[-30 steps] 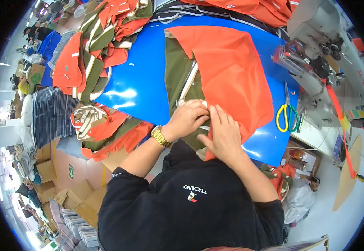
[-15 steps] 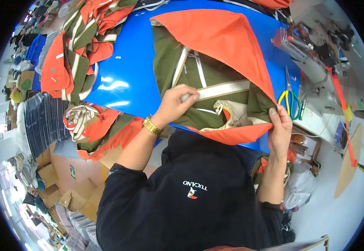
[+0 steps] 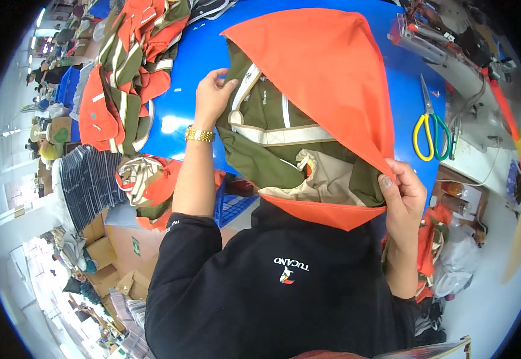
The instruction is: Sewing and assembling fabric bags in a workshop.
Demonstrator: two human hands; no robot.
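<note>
An orange and olive-green sewn fabric bag [image 3: 326, 66] lies spread before me, its green inside showing through a wide opening. A white webbing strap [image 3: 284, 136] with tan edges crosses the inside. Beige cloth [image 3: 326, 179] is bunched near the front. My right hand [image 3: 401, 191] pinches the bag's right edge, thumb on top and fingers curled around it. At the bag's upper left edge, my left hand [image 3: 214, 99] has its fingers bent and its thumb against the green fabric. Part of its grip is hidden.
A blue table [image 3: 179, 113] lies under the bag. Scissors [image 3: 428, 122] with yellow and green handles rest at right, beside a sewing machine [image 3: 446, 57]. Orange and green pieces [image 3: 117, 90] are heaped at left. A blue crate [image 3: 233, 206] shows below the table edge.
My left hand has let go of the white strap and moved up and left to the bag's edge. The strap now sags lower. My right hand keeps hold of the right edge.
</note>
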